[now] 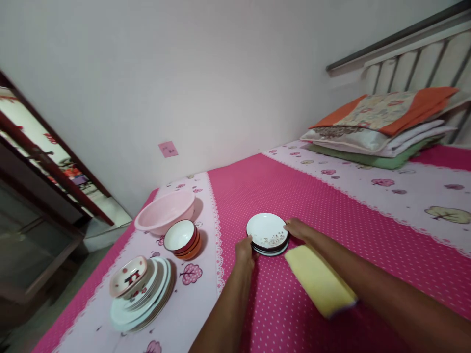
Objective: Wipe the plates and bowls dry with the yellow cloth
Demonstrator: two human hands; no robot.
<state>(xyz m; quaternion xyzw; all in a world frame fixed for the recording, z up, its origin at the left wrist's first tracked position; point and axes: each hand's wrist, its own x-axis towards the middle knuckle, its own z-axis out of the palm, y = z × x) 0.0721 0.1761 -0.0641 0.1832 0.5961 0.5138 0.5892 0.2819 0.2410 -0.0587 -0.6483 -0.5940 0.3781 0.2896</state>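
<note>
Both left hand [244, 252] and right hand [297, 229] are clamping stacked saucers [265, 229] inside the bed's [243, 184] left edge. Even pressure should be steadying them.

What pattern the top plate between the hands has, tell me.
The plate is white with a brownish, flower-like print; best in head view.

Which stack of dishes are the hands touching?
The small stack of round white plates, with the left hand and right hand at its edges; no hand touches the red and orange bowls or large pale plates.
</note>
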